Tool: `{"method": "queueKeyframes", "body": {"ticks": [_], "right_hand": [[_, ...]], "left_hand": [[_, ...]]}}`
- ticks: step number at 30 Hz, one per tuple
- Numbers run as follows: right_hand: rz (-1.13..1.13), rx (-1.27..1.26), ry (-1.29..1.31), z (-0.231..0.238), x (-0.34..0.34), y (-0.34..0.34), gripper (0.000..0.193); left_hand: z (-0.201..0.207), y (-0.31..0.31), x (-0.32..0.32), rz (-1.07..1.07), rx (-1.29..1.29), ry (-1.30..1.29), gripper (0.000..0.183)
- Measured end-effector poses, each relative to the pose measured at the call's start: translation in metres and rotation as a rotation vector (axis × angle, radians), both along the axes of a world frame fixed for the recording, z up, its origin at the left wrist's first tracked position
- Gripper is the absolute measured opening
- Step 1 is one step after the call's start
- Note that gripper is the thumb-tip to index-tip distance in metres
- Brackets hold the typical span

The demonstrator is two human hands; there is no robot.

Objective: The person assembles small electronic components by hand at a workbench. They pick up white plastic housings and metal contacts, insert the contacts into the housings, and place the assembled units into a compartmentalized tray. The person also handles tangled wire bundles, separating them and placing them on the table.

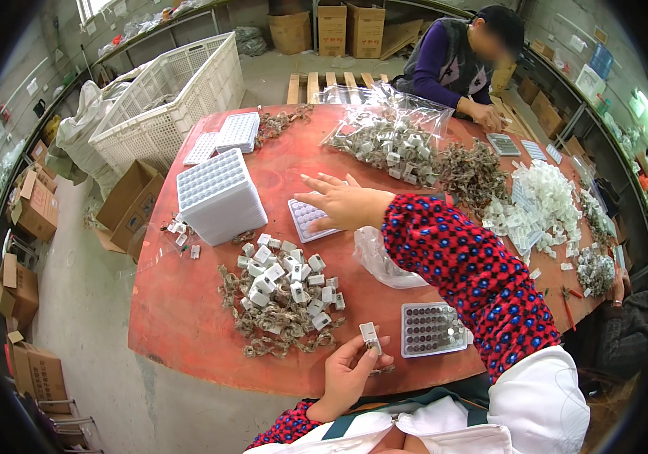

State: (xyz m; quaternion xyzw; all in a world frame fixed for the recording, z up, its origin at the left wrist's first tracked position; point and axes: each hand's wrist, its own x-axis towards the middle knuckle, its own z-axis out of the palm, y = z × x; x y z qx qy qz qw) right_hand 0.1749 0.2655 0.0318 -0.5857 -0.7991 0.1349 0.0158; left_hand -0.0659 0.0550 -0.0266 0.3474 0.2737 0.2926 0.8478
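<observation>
Nearest, the left hand (353, 372) pinched 1 white piece (369, 334) above the red table (188, 314). Beyond lay a loose heap of similar pieces (282, 278): much seemed left, the finished share unclear. Farther, the right hand (348, 206), fingers wide, apparently empty, reached over a dimpled tray (303, 215).

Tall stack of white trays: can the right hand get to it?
Probably yes: the right hand looks empty and points toward the tall stack of white trays. Only a low white tray and some red table seem to lie between them.
</observation>
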Motion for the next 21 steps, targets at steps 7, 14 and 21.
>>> {"method": "queueKeyframes", "body": {"ticks": [7, 14, 21], "right_hand": [[0.084, 0.063, -0.11, -0.016, 0.0, -0.013, 0.066], [-0.203, 0.434, 0.245, 0.067, 0.017, -0.163, 0.025], [-0.482, 0.551, 0.196, 0.037, 0.014, -0.311, 0.017]], "left_hand": [[0.002, 0.002, 0.001, 0.008, -0.011, 0.045, 0.04], [0.002, 0.005, 0.006, 0.075, 0.011, 0.011, 0.038], [0.007, 0.006, 0.009, 0.082, 0.089, -0.047, 0.037]]}}
